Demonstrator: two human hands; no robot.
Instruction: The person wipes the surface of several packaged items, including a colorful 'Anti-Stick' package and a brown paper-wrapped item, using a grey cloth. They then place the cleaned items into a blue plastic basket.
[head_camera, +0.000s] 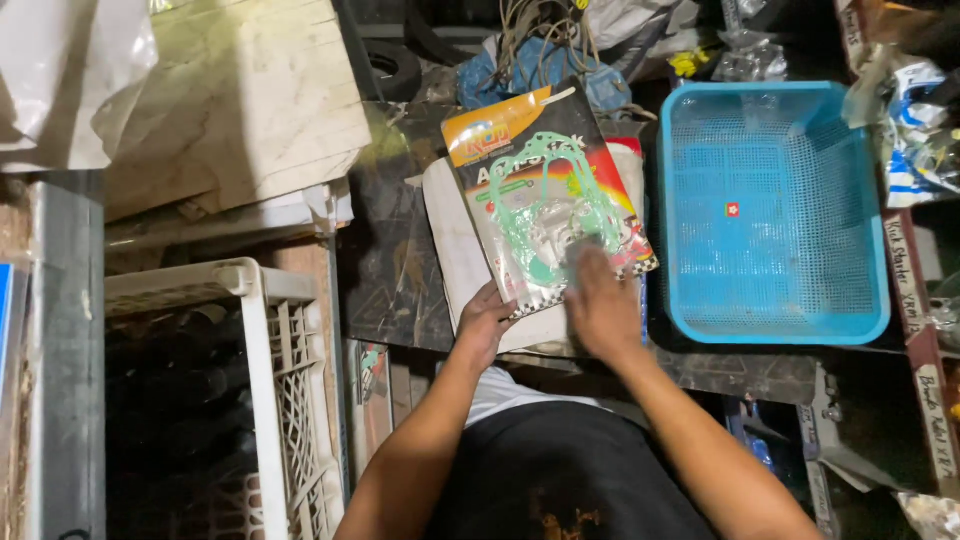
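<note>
Left hand grips the gasket pack's lower edge; right hand lies open and flat on its front. Best to press lightly, keeping it steady on the desk.

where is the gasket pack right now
In the head view, the gasket pack lies centre frame on a white sheet, just left of the blue basket, under both hands.

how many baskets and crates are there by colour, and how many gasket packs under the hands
blue basket: 1
white crate: 1
gasket pack: 1, with the left hand at its lower edge and the right hand flat on it
total: 3
</note>
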